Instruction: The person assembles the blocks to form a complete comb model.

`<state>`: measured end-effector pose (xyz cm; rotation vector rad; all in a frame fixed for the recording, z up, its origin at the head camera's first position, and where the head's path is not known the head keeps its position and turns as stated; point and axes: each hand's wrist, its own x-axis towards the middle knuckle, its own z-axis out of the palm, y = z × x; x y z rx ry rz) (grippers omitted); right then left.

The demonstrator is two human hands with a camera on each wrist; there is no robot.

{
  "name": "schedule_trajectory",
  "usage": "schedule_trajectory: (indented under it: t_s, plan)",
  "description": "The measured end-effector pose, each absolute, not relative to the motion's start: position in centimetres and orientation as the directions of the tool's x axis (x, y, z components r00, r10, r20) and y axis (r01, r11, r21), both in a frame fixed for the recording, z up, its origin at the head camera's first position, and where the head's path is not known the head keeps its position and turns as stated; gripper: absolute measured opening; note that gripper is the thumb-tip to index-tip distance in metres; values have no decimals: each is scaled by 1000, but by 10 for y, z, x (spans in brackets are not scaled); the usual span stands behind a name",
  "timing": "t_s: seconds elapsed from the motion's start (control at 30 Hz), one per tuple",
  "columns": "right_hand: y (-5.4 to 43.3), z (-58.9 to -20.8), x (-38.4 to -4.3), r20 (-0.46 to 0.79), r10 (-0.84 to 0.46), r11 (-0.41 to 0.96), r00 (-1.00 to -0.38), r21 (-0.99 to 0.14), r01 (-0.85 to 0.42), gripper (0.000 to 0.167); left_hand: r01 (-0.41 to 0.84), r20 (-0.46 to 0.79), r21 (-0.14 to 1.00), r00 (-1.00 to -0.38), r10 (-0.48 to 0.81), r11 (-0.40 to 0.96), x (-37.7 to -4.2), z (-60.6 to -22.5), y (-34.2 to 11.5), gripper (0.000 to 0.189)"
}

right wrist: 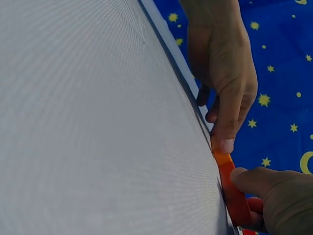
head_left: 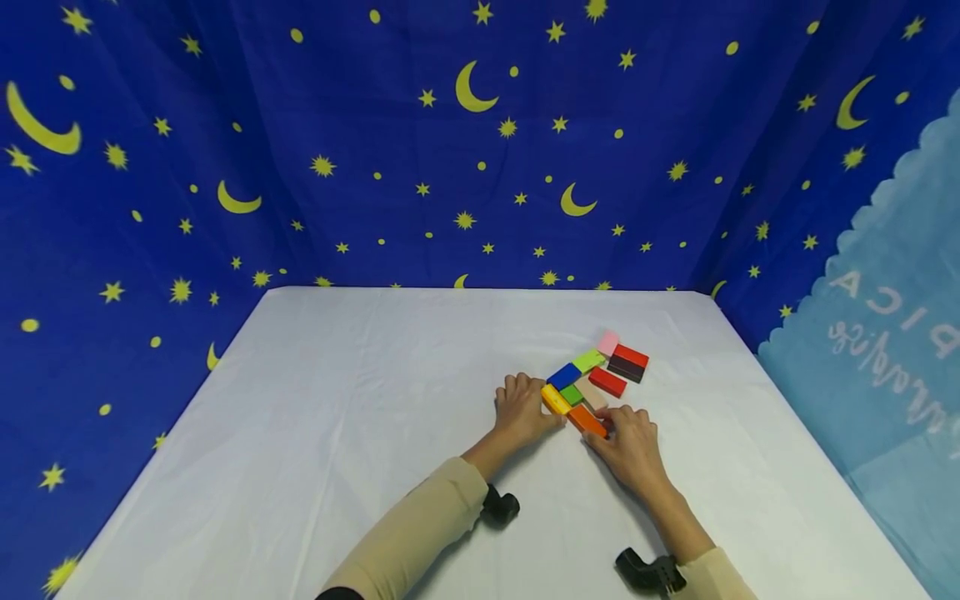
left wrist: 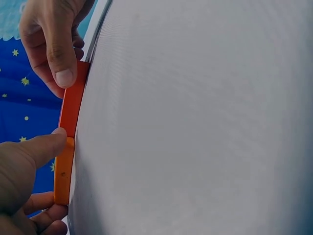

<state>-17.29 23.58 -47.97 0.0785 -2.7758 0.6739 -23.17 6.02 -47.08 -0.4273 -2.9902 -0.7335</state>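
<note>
My left hand (head_left: 521,408) grips a yellow wooden block (head_left: 556,399) at its two ends. In the left wrist view, the thumb lies where this yellow block (left wrist: 63,171) meets an orange block (left wrist: 74,100). My right hand (head_left: 633,446) pinches that orange block (head_left: 587,421) near its far right end, as the right wrist view also shows. Yellow and orange stand end to end on the white cloth. Against them lie a blue block (head_left: 564,376), a green block (head_left: 572,394) and a beige block (head_left: 591,393). The undersides of both palms are hidden in the head view.
Behind the group lie a lime block (head_left: 588,361), a pink block (head_left: 608,342), a red block (head_left: 607,382), another red block (head_left: 632,356) and a dark brown block (head_left: 626,368). The white table (head_left: 247,458) is bordered by a blue star-patterned curtain (head_left: 405,142).
</note>
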Motion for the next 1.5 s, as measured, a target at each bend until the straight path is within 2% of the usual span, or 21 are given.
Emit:
schedule_trajectory:
  t_s: [0.6,1.17,1.5]
  plan:
    - [234,-480,-172,231,36,889,-972,-452,-75,40,252,81,462,-967,243,850,-231,-466,47,63]
    - [194,-480,-176,240,-40,874,-970,-463,-151,36,242,63,507,-968,244,827,-252,-467,-18,62]
    - [161,-488,-187,287,-29,836,-957,-518,-181,40,259,10,483,-957,290,837,-267,-463,-55,64]
